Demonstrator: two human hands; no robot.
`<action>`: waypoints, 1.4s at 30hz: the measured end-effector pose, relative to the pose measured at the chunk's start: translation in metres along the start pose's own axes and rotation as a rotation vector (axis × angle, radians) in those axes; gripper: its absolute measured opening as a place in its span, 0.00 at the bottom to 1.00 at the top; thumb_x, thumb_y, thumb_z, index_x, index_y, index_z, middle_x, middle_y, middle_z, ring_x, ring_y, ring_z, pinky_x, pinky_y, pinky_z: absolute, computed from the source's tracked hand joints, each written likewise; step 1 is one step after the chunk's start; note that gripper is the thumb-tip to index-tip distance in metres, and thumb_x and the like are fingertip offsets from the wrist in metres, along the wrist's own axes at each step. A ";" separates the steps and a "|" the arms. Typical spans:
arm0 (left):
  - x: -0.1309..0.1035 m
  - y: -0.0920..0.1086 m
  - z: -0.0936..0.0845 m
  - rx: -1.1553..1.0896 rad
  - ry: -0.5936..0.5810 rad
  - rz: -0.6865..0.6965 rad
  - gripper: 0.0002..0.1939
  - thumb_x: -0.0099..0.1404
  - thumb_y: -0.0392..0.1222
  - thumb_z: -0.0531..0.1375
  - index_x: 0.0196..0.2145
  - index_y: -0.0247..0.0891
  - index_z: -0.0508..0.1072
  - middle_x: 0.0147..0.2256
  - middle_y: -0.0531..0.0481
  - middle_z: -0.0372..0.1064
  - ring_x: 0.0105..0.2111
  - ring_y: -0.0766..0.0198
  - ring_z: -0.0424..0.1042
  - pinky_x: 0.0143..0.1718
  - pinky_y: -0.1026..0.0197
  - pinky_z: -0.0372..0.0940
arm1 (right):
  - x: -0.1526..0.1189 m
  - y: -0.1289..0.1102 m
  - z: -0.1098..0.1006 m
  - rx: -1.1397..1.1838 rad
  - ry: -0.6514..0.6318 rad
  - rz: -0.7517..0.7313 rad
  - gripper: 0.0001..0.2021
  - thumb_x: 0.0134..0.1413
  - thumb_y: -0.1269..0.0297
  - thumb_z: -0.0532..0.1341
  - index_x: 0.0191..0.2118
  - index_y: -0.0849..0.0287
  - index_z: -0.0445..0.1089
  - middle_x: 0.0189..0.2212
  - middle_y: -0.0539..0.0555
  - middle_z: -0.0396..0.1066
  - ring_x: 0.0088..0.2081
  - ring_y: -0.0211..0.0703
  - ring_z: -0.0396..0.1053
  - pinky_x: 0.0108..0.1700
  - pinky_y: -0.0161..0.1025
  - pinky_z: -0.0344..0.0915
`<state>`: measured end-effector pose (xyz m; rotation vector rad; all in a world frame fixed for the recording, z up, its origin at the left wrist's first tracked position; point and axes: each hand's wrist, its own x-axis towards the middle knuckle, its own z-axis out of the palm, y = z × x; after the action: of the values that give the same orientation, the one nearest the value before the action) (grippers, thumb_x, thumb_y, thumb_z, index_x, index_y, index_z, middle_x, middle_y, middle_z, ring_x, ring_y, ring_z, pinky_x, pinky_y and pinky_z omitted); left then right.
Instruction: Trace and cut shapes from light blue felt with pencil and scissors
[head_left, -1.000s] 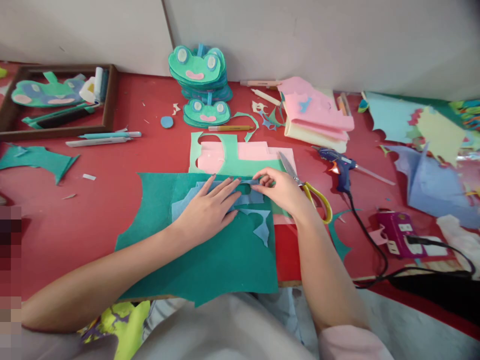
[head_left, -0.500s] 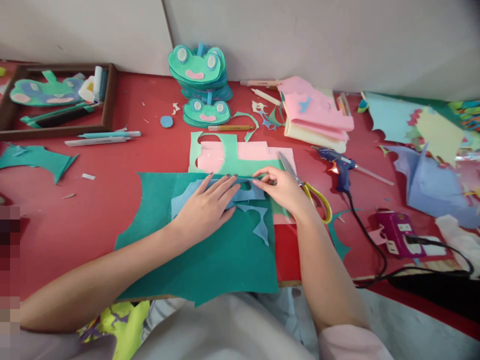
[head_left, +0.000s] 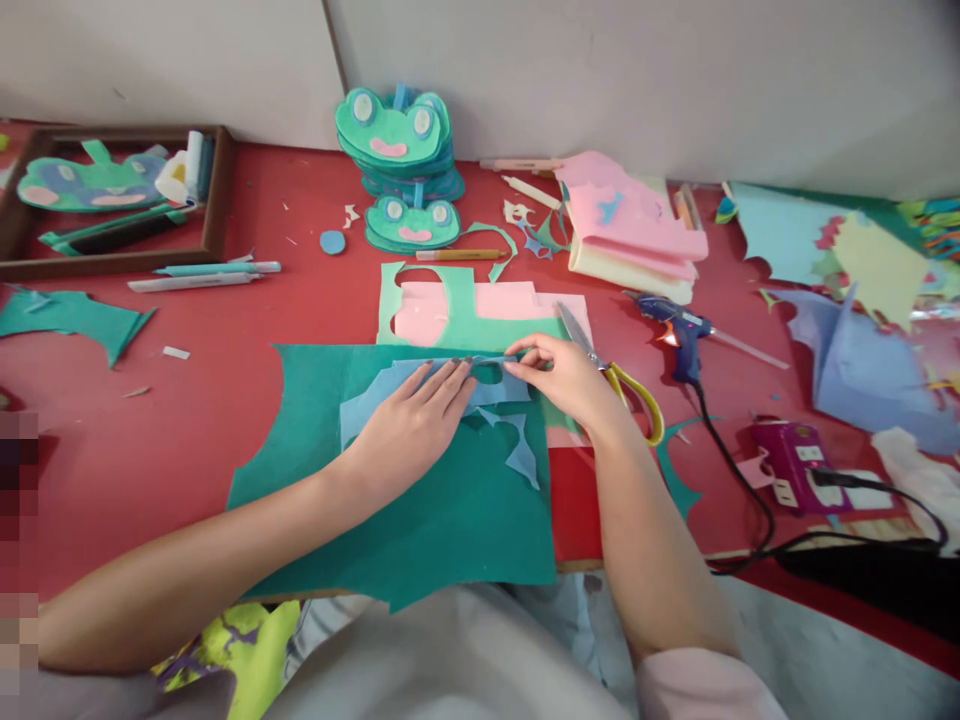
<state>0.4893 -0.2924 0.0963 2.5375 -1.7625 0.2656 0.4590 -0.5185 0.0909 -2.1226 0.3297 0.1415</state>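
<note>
My left hand [head_left: 416,420] lies flat on a piece of blue felt [head_left: 367,402], its fingers stretched out towards the upper right. Thumb and fingertips of my right hand [head_left: 559,378] pinch the blue felt's top edge, near a cut-out hole. Beneath both is a large dark green felt sheet [head_left: 450,535] with curved cuts along its sides. A small blue felt scrap [head_left: 523,455] rests on that sheet, just below the hands. Yellow-handled scissors [head_left: 634,400] lie with blades apart beside my right wrist, partly over light green felt [head_left: 463,300] and pink felt.
Finished frog faces [head_left: 397,135] are stacked against the wall. A blue glue gun [head_left: 679,335] lies right, its cord running to a purple power socket [head_left: 799,465]. Folded pink felt [head_left: 630,215] sits behind. At left are pens [head_left: 217,270] and a brown wooden frame [head_left: 217,200].
My left hand has shifted slightly, its fingers drawing closer together on the blue felt. My right hand keeps its pinch in nearly the same spot.
</note>
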 end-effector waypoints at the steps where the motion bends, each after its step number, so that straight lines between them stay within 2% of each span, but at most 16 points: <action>1: 0.000 0.000 -0.001 -0.014 -0.001 0.006 0.22 0.67 0.27 0.44 0.56 0.23 0.65 0.58 0.33 0.60 0.58 0.48 0.63 0.56 0.47 0.63 | 0.000 0.000 0.000 0.001 0.004 -0.002 0.07 0.50 0.63 0.63 0.37 0.55 0.72 0.27 0.49 0.70 0.30 0.39 0.67 0.36 0.38 0.63; 11: -0.004 0.006 -0.001 -0.061 -0.036 0.020 0.22 0.65 0.25 0.46 0.55 0.23 0.66 0.58 0.32 0.61 0.57 0.46 0.63 0.56 0.42 0.61 | 0.003 0.003 0.000 -0.016 -0.022 -0.036 0.08 0.47 0.65 0.65 0.36 0.55 0.72 0.26 0.50 0.68 0.29 0.39 0.66 0.34 0.40 0.65; 27: -0.002 0.005 0.001 -0.013 -0.053 0.007 0.22 0.66 0.27 0.45 0.56 0.24 0.65 0.58 0.34 0.61 0.58 0.47 0.62 0.57 0.42 0.61 | 0.002 0.002 0.000 -0.033 0.016 -0.023 0.09 0.47 0.65 0.65 0.37 0.55 0.72 0.26 0.50 0.69 0.29 0.39 0.67 0.36 0.39 0.66; 31: 0.001 0.009 0.002 -0.078 -0.029 -0.060 0.21 0.68 0.35 0.47 0.55 0.25 0.66 0.58 0.33 0.61 0.58 0.47 0.62 0.57 0.45 0.61 | 0.001 -0.001 0.000 -0.053 0.032 -0.017 0.08 0.47 0.66 0.65 0.37 0.55 0.72 0.26 0.50 0.69 0.30 0.39 0.67 0.36 0.38 0.65; 34: 0.003 0.011 0.004 -0.146 -0.029 -0.101 0.22 0.69 0.41 0.49 0.55 0.25 0.66 0.60 0.33 0.58 0.59 0.46 0.60 0.58 0.46 0.60 | 0.001 -0.003 0.001 -0.079 0.041 -0.015 0.07 0.47 0.65 0.65 0.36 0.55 0.72 0.26 0.50 0.69 0.30 0.39 0.66 0.36 0.37 0.64; 39: 0.000 0.012 0.012 -0.197 -0.033 -0.103 0.28 0.68 0.49 0.50 0.57 0.23 0.62 0.62 0.30 0.52 0.63 0.45 0.52 0.61 0.45 0.54 | 0.003 -0.002 0.006 -0.109 0.100 -0.016 0.05 0.47 0.63 0.65 0.32 0.56 0.72 0.25 0.50 0.69 0.28 0.39 0.66 0.34 0.38 0.64; 42: 0.000 0.010 0.016 -0.237 -0.030 -0.113 0.33 0.68 0.53 0.51 0.60 0.23 0.58 0.63 0.30 0.51 0.63 0.45 0.52 0.61 0.45 0.52 | 0.004 0.000 0.008 -0.112 0.126 -0.039 0.06 0.47 0.61 0.65 0.32 0.56 0.71 0.24 0.51 0.69 0.27 0.40 0.66 0.34 0.39 0.64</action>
<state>0.4814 -0.2980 0.0803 2.4696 -1.5482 0.0125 0.4626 -0.5124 0.0852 -2.2530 0.3614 0.0032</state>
